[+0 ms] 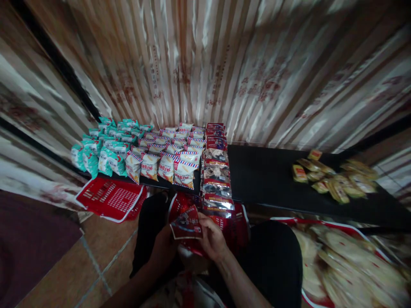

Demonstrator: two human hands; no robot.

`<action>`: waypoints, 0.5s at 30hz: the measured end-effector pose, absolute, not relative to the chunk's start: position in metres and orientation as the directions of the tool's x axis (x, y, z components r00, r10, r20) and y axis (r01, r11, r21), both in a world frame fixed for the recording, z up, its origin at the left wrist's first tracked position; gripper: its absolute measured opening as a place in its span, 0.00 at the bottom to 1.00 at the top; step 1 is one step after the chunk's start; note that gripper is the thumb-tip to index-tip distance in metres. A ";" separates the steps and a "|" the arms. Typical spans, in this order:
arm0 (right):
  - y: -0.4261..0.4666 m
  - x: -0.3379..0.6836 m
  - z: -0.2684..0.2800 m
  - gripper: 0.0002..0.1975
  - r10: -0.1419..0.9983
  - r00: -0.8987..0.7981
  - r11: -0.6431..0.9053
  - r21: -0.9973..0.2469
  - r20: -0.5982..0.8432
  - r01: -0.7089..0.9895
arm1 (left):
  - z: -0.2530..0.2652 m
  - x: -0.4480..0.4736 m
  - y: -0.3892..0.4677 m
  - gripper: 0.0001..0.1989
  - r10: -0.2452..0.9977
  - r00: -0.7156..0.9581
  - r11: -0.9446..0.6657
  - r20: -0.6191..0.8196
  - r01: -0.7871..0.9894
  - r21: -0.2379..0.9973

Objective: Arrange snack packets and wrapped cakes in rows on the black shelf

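Observation:
A dark red snack packet (186, 226) with pale print is held in front of my knees. My right hand (212, 236) grips its right edge, thumb on the near side. At the packet's lower left edge, my left hand (165, 240) is closed on it, dark and with its fingers partly hidden. Just beyond the hands, a row of red and silver packets (217, 171) lies overlapping on the black shelf (257, 171). Below the held packet is a red basket (240, 218) between my legs, its contents mostly hidden.
White striped packets (167, 164) and teal packets (109, 156) stand in rows at left. Small yellow packets (337, 188) lie loosely on the right. Another red basket (111, 199) is on the left; wrapped pale round flat items (349, 256) fill one at right. A curtain (192, 60) hangs behind.

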State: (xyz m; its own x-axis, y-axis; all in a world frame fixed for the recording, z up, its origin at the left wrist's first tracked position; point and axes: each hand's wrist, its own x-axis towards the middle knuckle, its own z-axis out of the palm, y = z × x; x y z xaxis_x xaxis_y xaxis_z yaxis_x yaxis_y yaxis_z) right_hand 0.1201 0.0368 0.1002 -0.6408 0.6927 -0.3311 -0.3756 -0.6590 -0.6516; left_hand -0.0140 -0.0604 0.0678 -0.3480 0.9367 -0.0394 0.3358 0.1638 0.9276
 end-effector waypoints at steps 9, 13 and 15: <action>0.034 0.127 0.112 0.03 0.734 -0.613 -0.618 -0.661 -0.291 -0.426 | 0.071 -0.008 -0.057 0.12 0.930 -0.349 0.052 0.114 0.431 0.901; 0.037 0.160 0.121 0.08 0.755 -0.569 -0.625 -0.621 -0.326 -0.473 | 0.076 0.027 -0.043 0.12 0.952 -0.249 -0.060 0.176 0.414 0.908; 0.038 0.180 0.121 0.10 0.772 -0.516 -0.623 -0.607 -0.372 -0.494 | 0.083 0.044 -0.036 0.12 0.966 -0.189 -0.076 0.174 0.436 0.896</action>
